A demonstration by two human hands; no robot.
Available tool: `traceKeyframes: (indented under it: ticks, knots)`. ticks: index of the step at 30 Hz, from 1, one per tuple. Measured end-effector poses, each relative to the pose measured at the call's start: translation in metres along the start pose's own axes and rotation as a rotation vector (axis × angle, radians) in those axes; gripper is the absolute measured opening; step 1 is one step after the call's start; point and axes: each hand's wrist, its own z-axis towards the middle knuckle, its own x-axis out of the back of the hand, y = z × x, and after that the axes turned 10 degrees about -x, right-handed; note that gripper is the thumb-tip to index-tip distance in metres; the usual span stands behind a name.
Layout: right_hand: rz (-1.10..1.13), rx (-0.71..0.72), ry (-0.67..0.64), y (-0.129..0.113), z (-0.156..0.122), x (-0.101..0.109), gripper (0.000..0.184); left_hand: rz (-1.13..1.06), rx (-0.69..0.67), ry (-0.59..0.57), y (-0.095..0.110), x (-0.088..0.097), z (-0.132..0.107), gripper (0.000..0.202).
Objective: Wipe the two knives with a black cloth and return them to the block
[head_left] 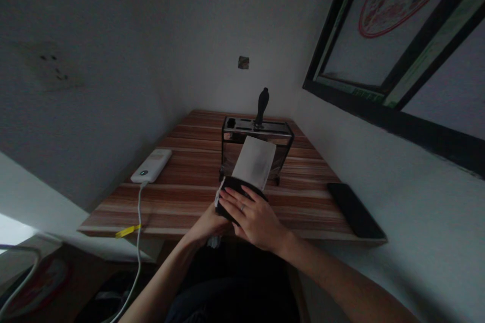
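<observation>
A cleaver [254, 162] with a broad, pale rectangular blade points up and away from me, over the table's front half. Around its lower part lies a dark cloth [242, 187] with a whitish edge. My right hand [257, 217] lies over this cloth, fingers stretched across it and pressing it to the blade. Beneath it, my left hand [212, 222] is closed at the cleaver's lower end; its fingers and the handle are mostly hidden. Just behind the blade stands a knife block [287, 137] with a dark frame, a black knife handle [262, 106] rising from its top.
The wood-grain table [189, 161] narrows toward the back wall. On its left lies a white power bank [152, 165] with a white cable [139, 212] running off the front edge past a yellow strip [128, 231]. A black phone [355, 209] lies at the right edge.
</observation>
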Motion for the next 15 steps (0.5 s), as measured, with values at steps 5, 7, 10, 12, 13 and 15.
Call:
traceKeyframes:
  ticks: [5,7,10,12,13,15]
  knots:
    - [0.011,-0.010,-0.002,-0.011,-0.003,-0.006,0.058,-0.026,0.039,0.037,0.002,0.002,-0.004,0.050]
    - [0.008,-0.007,-0.002,-0.011,-0.003,-0.005,0.057,-0.047,0.044,0.038,-0.001,0.003,-0.004,0.052]
    - [-0.005,-0.003,-0.011,-0.011,-0.004,-0.002,0.057,-0.060,0.059,0.027,-0.007,0.005,-0.004,0.052]
    - [-0.015,-0.002,-0.023,-0.013,-0.006,-0.001,0.059,-0.075,0.061,0.018,-0.008,0.005,-0.005,0.054]
    - [-0.019,-0.004,-0.029,-0.014,-0.007,0.000,0.061,-0.088,0.055,0.012,-0.008,0.005,-0.005,0.055]
    - [-0.025,-0.013,-0.035,-0.015,-0.009,0.001,0.063,-0.109,0.047,-0.008,-0.006,0.004,-0.005,0.055]
